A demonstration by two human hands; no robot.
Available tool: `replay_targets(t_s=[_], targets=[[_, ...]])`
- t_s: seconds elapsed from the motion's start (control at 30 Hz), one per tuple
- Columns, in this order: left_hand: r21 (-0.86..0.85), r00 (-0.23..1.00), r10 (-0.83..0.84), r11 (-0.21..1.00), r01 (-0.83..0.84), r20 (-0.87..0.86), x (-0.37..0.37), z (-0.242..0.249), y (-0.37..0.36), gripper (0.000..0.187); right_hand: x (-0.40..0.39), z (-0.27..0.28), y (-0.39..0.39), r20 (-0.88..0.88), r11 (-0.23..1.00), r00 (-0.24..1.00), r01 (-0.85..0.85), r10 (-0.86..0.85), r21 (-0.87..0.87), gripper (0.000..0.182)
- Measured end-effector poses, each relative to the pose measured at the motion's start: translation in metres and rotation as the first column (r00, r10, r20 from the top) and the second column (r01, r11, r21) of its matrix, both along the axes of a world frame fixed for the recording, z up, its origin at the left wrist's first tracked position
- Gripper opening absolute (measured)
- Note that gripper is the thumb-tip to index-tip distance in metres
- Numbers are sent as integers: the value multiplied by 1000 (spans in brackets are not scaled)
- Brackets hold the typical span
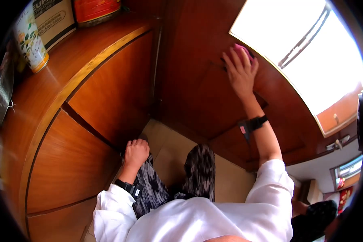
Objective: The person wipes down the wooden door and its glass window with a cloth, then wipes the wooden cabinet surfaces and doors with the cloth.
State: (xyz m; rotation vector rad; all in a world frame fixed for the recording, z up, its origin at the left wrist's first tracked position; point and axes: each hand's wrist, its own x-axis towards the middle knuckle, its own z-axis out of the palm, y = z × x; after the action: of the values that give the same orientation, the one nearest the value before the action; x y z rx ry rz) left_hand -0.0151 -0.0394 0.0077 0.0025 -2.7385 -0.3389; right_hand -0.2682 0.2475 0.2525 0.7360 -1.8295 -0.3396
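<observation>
My right hand (241,72) is stretched up against the reddish-brown wooden door (197,76), just below the bright glass pane (282,36). Under its fingers is a pink cloth (243,52), pressed to the wood and mostly covered by the hand; a dark edge shows beside it. My left hand (136,152) rests closed on my left knee, over the patterned trousers (151,187), with nothing visible in it. Each wrist wears a black band.
At left stands a curved wooden cabinet (84,133). On its top are a floral spray can (31,44), a cardboard box (54,20) and a red container (96,10). A door handle (338,143) is at right. Another person's dark clothing (316,220) shows at lower right.
</observation>
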Motion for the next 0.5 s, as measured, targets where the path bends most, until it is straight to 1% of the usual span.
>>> replay_targets(t_s=[0.07, 0.13, 0.2, 0.27, 0.3, 0.33, 0.37, 0.4, 0.43, 0.5], targets=[[12, 999, 6, 1000, -5, -42, 2, -3, 0, 18, -17, 10, -42, -1, 997, 998, -57, 57, 47, 45], [23, 999, 29, 999, -28, -39, 3, -5, -1, 17, -34, 23, -77, 11, 989, 993, -117, 116, 86, 47], [29, 999, 41, 999, -40, -28, 4, -6, -1, 17, -47, 51, -105, -55, 989, 998, -35, 43, 142, 44], [44, 999, 36, 998, -36, -14, 5, -6, -2, 15, -61, 84, -126, -138, 997, 990, -11, 22, 75, 44], [50, 999, 46, 998, -46, -9, 6, -7, -1, 15, -61, 100, -136, -198, 994, 974, -110, 111, 13, 45], [47, 998, 38, 998, -36, -44, 6, -7, -1, 15, -59, 106, -145, -109, 991, 985, -131, 131, 4, 39], [41, 996, 28, 999, -25, -81, 5, -7, -2, 15, -61, 117, -153, -166, 987, 976, -152, 141, -57, 39], [42, 996, 34, 999, -31, -78, 5, -6, -3, 15, -67, 123, -158, -223, 978, 965, -170, 141, -119, 39], [48, 998, 24, 999, -21, -62, 5, -5, -4, 15, -71, 119, -161, -265, 975, 956, -171, 128, -144, 38], [70, 1000, 9, 998, -7, -30, 7, -4, -2, 14, -75, 96, -165, -234, 981, 966, -144, 111, -130, 39]])
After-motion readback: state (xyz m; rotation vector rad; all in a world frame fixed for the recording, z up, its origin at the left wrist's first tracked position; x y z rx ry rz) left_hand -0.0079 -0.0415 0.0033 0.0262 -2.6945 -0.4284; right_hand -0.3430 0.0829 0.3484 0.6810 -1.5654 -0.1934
